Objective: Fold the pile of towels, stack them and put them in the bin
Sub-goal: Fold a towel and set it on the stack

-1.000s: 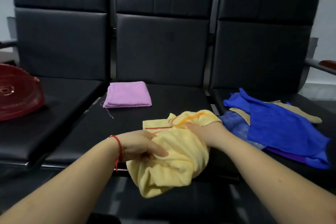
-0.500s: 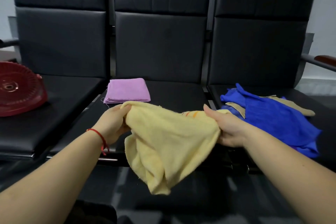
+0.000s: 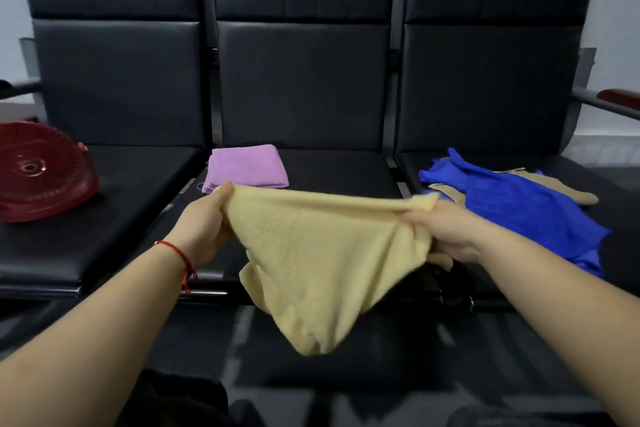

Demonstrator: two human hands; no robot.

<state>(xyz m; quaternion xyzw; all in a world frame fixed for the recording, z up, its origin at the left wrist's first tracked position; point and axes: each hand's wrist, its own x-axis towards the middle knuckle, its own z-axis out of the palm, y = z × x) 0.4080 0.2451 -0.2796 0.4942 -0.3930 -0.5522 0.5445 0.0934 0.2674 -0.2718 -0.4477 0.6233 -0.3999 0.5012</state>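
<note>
Head view shows the yellow towel [image 3: 322,253] stretched left-to-right between the left hand [image 3: 204,222] and right hand [image 3: 446,229], fingers pinching its top edge, the rest sagging below them.

Both my forearms are bare from the bottom edge of the view up to the hands; no sleeves, no gloves. My left hand [image 3: 204,225] and my right hand [image 3: 446,232] carry no rings or watch that I can see. Nails cannot be made out.

One marking only: a thin red braided string bracelet [image 3: 176,251] round my left wrist, just below the left hand. From it, on the side nearer my right arm, a short red tail hangs down, ending in a small knot or tassel. Right wrist plain.

Dark clothing shows below my left forearm, detail unclear.
</note>
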